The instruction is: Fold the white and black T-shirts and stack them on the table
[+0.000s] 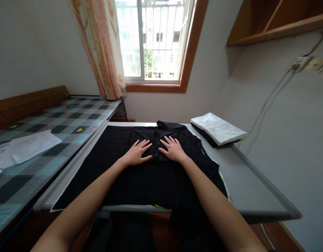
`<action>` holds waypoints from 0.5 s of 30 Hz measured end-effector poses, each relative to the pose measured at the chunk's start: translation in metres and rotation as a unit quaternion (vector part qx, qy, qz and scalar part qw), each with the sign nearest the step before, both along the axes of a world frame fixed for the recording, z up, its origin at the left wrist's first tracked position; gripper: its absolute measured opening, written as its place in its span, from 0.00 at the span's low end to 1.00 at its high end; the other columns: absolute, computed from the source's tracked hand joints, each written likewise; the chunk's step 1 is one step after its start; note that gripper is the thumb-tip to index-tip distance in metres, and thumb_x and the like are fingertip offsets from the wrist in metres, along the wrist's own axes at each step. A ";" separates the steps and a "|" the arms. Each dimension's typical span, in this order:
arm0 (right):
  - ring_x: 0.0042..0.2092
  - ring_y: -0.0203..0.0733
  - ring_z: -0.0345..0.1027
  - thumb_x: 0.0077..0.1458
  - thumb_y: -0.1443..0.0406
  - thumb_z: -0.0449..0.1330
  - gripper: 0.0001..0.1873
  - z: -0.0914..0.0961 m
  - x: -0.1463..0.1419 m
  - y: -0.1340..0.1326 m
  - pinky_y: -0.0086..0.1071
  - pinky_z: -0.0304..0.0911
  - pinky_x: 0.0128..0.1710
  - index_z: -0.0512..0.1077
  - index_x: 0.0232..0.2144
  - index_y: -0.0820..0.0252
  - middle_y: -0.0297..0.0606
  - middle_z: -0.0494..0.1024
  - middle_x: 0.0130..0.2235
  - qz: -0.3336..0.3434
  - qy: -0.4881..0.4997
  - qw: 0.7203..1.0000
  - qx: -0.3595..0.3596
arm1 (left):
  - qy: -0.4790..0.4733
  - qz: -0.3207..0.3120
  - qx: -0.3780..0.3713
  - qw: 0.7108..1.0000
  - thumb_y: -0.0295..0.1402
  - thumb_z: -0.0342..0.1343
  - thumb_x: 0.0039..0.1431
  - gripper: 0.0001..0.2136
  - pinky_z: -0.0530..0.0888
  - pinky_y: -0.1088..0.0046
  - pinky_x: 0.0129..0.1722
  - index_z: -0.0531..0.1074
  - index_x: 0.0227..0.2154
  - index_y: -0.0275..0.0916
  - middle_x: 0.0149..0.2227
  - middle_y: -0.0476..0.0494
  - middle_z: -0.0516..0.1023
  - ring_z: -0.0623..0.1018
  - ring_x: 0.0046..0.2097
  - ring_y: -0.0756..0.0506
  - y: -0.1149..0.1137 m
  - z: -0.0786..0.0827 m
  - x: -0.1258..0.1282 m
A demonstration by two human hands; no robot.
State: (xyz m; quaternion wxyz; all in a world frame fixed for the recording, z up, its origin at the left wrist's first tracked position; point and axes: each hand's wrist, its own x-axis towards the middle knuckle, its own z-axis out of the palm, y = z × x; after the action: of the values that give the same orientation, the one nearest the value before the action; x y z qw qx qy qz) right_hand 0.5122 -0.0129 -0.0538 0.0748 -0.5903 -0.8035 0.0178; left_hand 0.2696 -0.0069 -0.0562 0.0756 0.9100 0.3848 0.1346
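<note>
A black garment, which looks like a shirt [140, 182], lies spread across the table, its neck end towards the right. Both hands rest on its upper middle, close to a darker, shinier panel or seam. My left hand [137, 152] lies flat with fingers spread, left of that seam. To the right of it, my right hand [173, 148] is also flat, fingers apart. Neither hand grips anything. A bunched black part of the cloth [172, 125] sticks up at the far edge. White material shows along the garment's left and right borders.
Folded white cloth [219, 128] sits on a dark folded piece at the table's [256, 189] back right. On the left stands a bed with a checkered cover [93, 108] and papers [33, 145]. Behind are a curtain [106, 49] and a window; a shelf [279, 31] hangs upper right.
</note>
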 end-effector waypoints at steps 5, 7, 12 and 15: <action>0.68 0.53 0.41 0.61 0.43 0.43 0.36 0.000 -0.001 -0.002 0.50 0.38 0.65 0.58 0.64 0.52 0.43 0.52 0.68 -0.004 0.007 1.000 0.009 | -0.008 -0.001 -0.002 1.000 0.53 0.49 0.60 0.32 0.45 0.54 0.67 0.58 0.64 0.44 0.67 0.41 0.56 0.54 0.68 0.39 0.000 0.000 0.000; 0.68 0.53 0.40 0.62 0.43 0.41 0.36 0.000 -0.001 -0.003 0.50 0.38 0.65 0.56 0.65 0.51 0.42 0.52 0.68 -0.005 0.014 1.000 0.016 | 0.000 -0.001 -0.001 1.000 0.53 0.48 0.60 0.33 0.44 0.54 0.67 0.58 0.64 0.43 0.67 0.40 0.55 0.53 0.68 0.39 0.000 0.001 0.000; 0.69 0.52 0.40 0.62 0.43 0.40 0.35 -0.002 0.000 -0.003 0.50 0.38 0.65 0.56 0.65 0.49 0.40 0.52 0.68 -0.003 0.017 1.000 0.017 | 0.015 0.004 -0.005 1.000 0.54 0.45 0.61 0.33 0.44 0.56 0.67 0.56 0.65 0.42 0.68 0.40 0.54 0.52 0.68 0.40 0.000 0.002 0.001; 0.68 0.52 0.41 0.63 0.44 0.41 0.34 -0.002 0.000 -0.001 0.50 0.39 0.64 0.59 0.64 0.50 0.41 0.53 0.68 -0.005 0.015 1.000 0.017 | 0.011 0.004 -0.008 1.000 0.54 0.44 0.62 0.32 0.44 0.56 0.67 0.57 0.64 0.44 0.67 0.41 0.54 0.53 0.68 0.40 0.000 0.002 0.001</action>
State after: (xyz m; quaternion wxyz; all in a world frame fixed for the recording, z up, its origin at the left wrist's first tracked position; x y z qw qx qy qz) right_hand 0.5123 -0.0141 -0.0562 0.0964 -0.5924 -0.7997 0.0126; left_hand 0.2701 -0.0070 -0.0539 0.0781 0.9092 0.3903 0.1218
